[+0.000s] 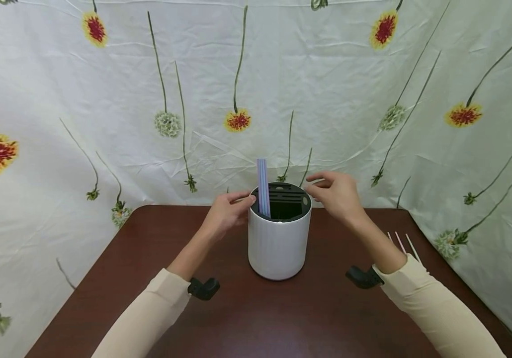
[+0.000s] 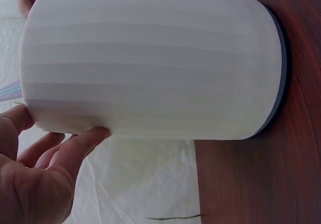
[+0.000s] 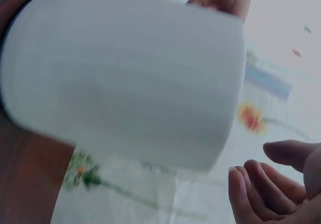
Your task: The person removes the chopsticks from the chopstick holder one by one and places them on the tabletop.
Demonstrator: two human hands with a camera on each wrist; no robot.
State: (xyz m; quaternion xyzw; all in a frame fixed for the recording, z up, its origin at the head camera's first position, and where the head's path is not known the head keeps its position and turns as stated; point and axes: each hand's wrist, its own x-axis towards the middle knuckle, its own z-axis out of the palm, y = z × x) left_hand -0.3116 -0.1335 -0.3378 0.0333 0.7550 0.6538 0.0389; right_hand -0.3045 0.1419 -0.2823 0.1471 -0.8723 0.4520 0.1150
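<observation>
A white round holder (image 1: 278,248) with a black slotted top (image 1: 288,195) stands upright on the table. A bundle of thin purple-blue sticks (image 1: 263,186), perhaps straws, rises from the top's left side. My left hand (image 1: 226,214) grips the holder's left side, thumb at the rim and fingers against the wall, as the left wrist view of the hand (image 2: 45,174) shows. To the right of the rim, my right hand (image 1: 336,196) hovers with loosely bent fingers. Its fingers (image 3: 258,189) stand apart from the holder in the right wrist view and hold nothing.
Three thin pale sticks (image 1: 401,242) lie at the table's right side, partly hidden by the right forearm. The dark red-brown table (image 1: 220,318) ends just behind the holder, where a flowered white cloth (image 1: 278,74) hangs. Each wrist carries a black camera (image 1: 204,288).
</observation>
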